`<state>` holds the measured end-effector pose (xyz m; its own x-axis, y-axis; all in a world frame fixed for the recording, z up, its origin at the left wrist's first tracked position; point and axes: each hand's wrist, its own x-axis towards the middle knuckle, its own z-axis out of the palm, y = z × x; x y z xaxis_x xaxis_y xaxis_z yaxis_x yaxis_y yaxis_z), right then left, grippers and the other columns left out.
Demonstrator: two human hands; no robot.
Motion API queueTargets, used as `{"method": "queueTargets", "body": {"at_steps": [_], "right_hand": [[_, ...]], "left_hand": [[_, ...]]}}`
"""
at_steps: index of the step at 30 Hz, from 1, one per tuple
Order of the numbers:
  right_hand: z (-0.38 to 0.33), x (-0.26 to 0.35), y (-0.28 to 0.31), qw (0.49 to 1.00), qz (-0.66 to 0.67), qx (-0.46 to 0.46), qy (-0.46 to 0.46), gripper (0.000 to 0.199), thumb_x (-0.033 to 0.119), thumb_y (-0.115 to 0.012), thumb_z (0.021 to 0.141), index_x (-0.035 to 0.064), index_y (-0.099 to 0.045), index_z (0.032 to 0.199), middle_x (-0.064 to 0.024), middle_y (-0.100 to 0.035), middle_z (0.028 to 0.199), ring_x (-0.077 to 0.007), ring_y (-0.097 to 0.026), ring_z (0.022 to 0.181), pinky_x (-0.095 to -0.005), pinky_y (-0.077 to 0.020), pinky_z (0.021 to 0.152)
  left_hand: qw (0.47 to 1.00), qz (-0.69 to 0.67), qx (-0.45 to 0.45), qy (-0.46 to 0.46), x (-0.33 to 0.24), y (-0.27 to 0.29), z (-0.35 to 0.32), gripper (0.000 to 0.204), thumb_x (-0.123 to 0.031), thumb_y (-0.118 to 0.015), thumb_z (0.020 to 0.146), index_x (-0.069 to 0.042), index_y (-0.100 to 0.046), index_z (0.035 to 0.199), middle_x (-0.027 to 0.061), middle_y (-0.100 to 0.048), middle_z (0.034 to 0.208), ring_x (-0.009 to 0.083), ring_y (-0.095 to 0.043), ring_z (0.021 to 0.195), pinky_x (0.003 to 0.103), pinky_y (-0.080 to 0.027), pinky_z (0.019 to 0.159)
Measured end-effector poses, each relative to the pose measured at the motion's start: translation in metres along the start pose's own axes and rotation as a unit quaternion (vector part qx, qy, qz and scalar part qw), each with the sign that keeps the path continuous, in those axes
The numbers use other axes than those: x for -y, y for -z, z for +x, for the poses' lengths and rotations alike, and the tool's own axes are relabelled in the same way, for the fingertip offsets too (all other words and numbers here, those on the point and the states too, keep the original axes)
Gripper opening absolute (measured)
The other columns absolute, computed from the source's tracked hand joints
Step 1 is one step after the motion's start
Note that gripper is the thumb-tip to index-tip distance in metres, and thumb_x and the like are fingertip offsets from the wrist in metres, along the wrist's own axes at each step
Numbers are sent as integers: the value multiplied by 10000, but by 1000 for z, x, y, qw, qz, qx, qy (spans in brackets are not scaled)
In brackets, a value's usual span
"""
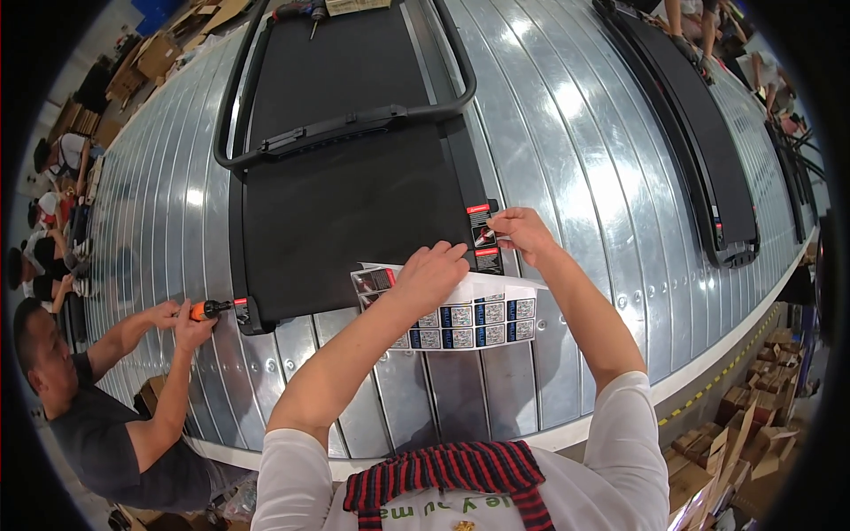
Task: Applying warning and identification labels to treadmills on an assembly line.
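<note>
A black treadmill (345, 221) lies on the metal slatted line in front of me, its near end toward me. My left hand (431, 276) has its fingers curled over a white sheet of stickers (482, 329), which hangs at the treadmill's near edge. At the right side rail, a warning label (479, 228) in red, black and white lies by the near corner. My right hand (524, 235) pinches at that label's right edge with thumb and forefinger. Whether the label is fully stuck down, I cannot tell.
On the left, a co-worker holds an orange and black power screwdriver (205, 310) at the treadmill's left end cap (252, 316). A black handle frame (354, 119) crosses the belt. Another treadmill (691, 133) lies to the right. Cardboard boxes (744, 425) are stacked at lower right.
</note>
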<state>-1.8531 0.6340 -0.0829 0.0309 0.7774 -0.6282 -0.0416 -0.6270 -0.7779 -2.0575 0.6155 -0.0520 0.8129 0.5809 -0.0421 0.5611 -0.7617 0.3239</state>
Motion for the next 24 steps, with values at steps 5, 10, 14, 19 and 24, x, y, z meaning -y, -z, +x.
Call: {"method": "queueTargets", "body": {"at_steps": [5, 10, 14, 19, 24], "right_hand": [[0, -2, 0, 1000, -1, -14, 15, 73, 135, -623, 778, 73, -586, 784, -14, -594, 747, -96, -542, 686, -247, -432, 595], [-1, 0, -1, 1000, -3, -19, 20, 80, 131, -621, 778, 61, -582, 781, -22, -590, 741, -98, -541, 678, -243, -434, 586], [-3, 3, -3, 999, -6, -27, 29, 95, 124, -619, 777, 41, -575, 780, -36, -584, 737, -101, -538, 665, -230, -432, 559], [-4, 1, -5, 998, -4, -31, 49, 91, 113, -610, 775, 31, -571, 777, -40, -576, 725, -104, -534, 645, -228, -428, 543], [-3, -2, -6, 997, -1, -35, 67, 84, 107, -607, 772, 32, -572, 763, -39, -573, 715, -107, -531, 634, -233, -427, 540]], "left_hand": [[1000, 13, -3, -9, 0, 0, 1, 101, -56, -544, 688, -50, -587, 779, 66, -504, 1170, 205, -490, 985, 351, -424, 787], [999, 24, -20, -32, 4, -2, 5, 103, -48, -552, 681, -48, -589, 778, 63, -496, 1187, 200, -482, 1003, 346, -420, 788], [998, 40, -20, -49, 7, -4, 8, 100, -45, -561, 675, -58, -594, 768, 49, -496, 1184, 186, -466, 1024, 329, -414, 775], [996, 52, -12, -65, 9, -1, 13, 94, -45, -565, 673, -68, -601, 757, 29, -502, 1174, 175, -465, 1015, 312, -408, 753], [997, 23, 14, -76, 11, 3, 16, 99, -82, -565, 676, -58, -614, 759, 31, -529, 1161, 174, -471, 1022, 324, -406, 788]]}}
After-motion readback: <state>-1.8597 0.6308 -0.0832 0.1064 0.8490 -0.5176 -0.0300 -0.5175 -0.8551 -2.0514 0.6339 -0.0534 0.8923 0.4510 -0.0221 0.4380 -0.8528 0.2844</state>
